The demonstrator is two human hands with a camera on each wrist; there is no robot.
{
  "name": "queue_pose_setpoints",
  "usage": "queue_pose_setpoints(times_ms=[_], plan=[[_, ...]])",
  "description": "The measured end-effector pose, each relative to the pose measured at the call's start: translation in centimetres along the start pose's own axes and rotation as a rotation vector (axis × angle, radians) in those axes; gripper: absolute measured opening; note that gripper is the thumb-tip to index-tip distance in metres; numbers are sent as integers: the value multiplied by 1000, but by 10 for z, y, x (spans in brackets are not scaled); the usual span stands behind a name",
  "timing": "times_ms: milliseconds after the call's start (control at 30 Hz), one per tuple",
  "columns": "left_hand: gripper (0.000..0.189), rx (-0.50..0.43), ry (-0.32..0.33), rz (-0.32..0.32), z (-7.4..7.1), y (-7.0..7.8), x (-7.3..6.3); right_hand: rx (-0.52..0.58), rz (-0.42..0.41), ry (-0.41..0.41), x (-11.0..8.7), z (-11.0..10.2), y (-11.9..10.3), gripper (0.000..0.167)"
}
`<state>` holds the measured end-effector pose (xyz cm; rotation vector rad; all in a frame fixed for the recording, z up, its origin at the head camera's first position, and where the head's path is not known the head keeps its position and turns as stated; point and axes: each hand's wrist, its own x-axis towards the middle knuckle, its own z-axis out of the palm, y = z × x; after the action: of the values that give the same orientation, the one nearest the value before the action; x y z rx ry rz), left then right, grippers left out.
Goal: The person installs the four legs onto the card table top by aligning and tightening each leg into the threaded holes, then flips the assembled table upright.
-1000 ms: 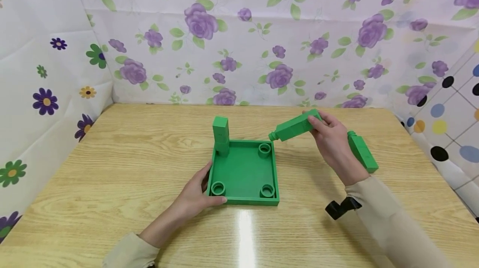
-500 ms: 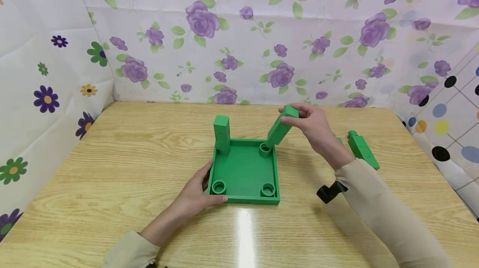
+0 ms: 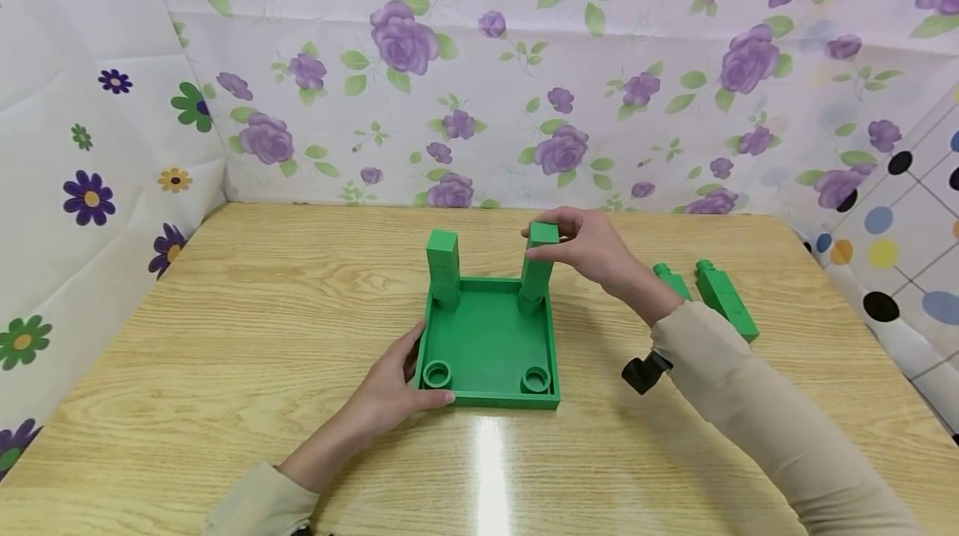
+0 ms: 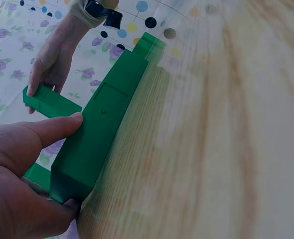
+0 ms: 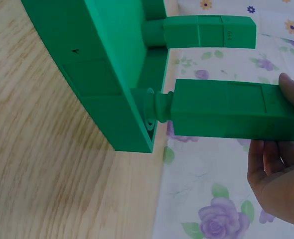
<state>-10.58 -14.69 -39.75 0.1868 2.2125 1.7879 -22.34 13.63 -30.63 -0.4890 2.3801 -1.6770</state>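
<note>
A green square tray-like base (image 3: 490,340) with raised edges lies on the table, a round socket in each corner. My left hand (image 3: 390,382) grips its near left corner, thumb along the front edge. By the far right socket, my right hand (image 3: 584,249) pinches the top of a green square leg (image 3: 537,270), held nearly upright. In the right wrist view, the threaded end of this leg (image 5: 226,109) meets the socket's mouth, its thread still showing. Another leg (image 3: 444,265) stands upright in the far left socket. The two near sockets, such as the left one (image 3: 438,374), hold nothing.
Two more green legs lie on the table to the right: one (image 3: 725,303) in full view, the other (image 3: 672,280) partly behind the right forearm. A flowered cloth (image 3: 479,86) hangs behind the table's far edge, with patterned cloths on both sides.
The right hand has moved left with its leg, swinging it from strongly slanted to nearly upright at the far right socket. My left hand keeps its grip on the base.
</note>
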Motion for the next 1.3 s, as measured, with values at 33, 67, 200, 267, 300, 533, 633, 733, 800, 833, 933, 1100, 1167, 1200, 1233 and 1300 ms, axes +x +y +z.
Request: queue_pose_setpoints(times_ms=[33,67,200,267,300,533,633,733,800,833,933,1100,1167,1200,1233,1300], plan=[[105,-1,0,0,0,0,0,-7,-2,-4,0,1,-1,40],[105,1,1,0,0,1,0,-16,-3,-6,0,1,-1,39],[104,12,4,-8,0,2,-1,-47,-18,-22,2,3,0,39],[105,14,3,-7,0,2,-2,-55,-23,-32,3,3,4,40],[105,11,-1,-4,1,2,-1,-56,-25,-34,3,3,5,40],[105,-2,-9,5,1,1,-1,-52,-45,-9,2,3,14,40],[105,-4,-8,4,1,2,-1,-64,-64,-1,0,5,17,42],[105,-4,-7,0,0,2,-2,-65,-80,-6,-2,6,19,42],[105,-1,-4,-6,0,2,-2,-51,-86,-23,-3,6,20,41],[105,1,-3,-8,0,2,-2,-44,-91,-33,-4,6,20,41],[106,7,2,-12,0,2,-2,-32,-105,-64,-6,4,23,45],[106,18,4,-10,0,1,-1,-25,-131,-85,-9,1,25,50],[106,24,7,-12,1,1,-1,-17,-145,-84,-9,0,27,51],[106,25,9,-14,1,0,-1,-18,-152,-81,-9,1,28,51],[106,25,10,-18,1,0,0,-23,-159,-76,-10,1,28,51],[107,25,11,-21,1,0,0,-41,-168,-61,-11,2,30,52]])
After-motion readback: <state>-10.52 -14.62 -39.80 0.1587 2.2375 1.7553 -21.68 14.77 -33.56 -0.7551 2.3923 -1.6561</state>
